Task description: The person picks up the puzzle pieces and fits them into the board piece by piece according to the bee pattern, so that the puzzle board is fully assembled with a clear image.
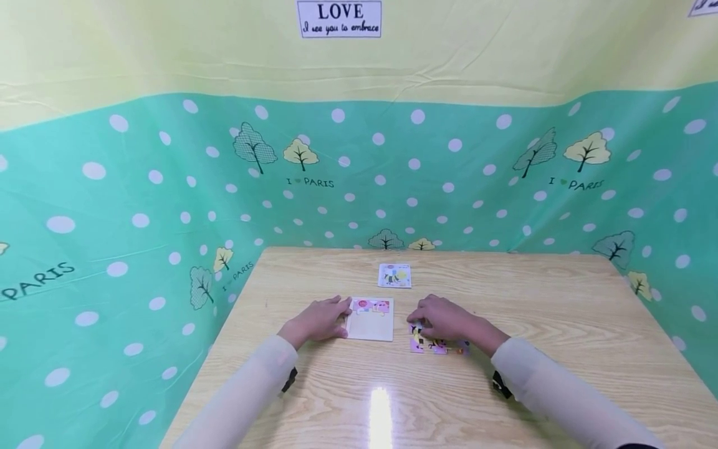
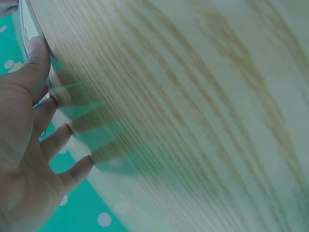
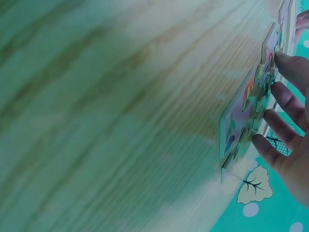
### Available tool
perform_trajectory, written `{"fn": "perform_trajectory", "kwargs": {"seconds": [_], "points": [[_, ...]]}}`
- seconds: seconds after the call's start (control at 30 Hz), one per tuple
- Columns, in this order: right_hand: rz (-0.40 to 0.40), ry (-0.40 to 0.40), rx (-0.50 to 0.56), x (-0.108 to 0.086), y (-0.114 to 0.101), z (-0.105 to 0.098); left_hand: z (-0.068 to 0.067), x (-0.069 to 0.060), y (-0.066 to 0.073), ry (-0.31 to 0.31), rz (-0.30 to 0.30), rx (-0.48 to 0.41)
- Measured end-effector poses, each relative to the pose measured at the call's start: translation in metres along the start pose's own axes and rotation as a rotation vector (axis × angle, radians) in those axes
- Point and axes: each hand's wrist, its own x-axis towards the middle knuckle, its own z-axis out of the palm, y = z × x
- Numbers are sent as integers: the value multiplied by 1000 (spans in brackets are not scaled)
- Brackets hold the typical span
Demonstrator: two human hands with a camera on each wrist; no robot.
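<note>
A white square puzzle tray (image 1: 370,328) lies on the table, with pink puzzle pieces (image 1: 373,306) along its far edge. My left hand (image 1: 321,319) touches the tray's left side, thumb near the lower left corner. Its fingers (image 2: 57,141) are spread, tips down at the table. To the right of the tray, my right hand (image 1: 445,319) reaches over several loose puzzle pieces (image 1: 417,344) and partly hides them. In the right wrist view its thumb and fingers (image 3: 288,99) stand apart at the far side of the pieces (image 3: 236,116); no pinch shows.
Beyond the tray lies a small picture card (image 1: 394,275) with a yellow and black figure. The wooden table (image 1: 533,293) meets a green dotted cloth (image 1: 392,168) at the back and sides. A bright light reflection (image 1: 380,418) shows on the near tabletop.
</note>
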Motion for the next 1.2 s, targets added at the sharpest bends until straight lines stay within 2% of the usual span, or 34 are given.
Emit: {"fn": "perform_trajectory", "kwargs": {"seconds": [0.63,0.87,1.2], "points": [[30,-41,3,7,-3,0,-2,-1,2,-5,-5,-8],[-3,-36,10,8,-3,-2,-1,-1,1,-2,-3,-9],[-6,-7,59,19,-9,-5,0,0,-1,5,7,-11]]}}
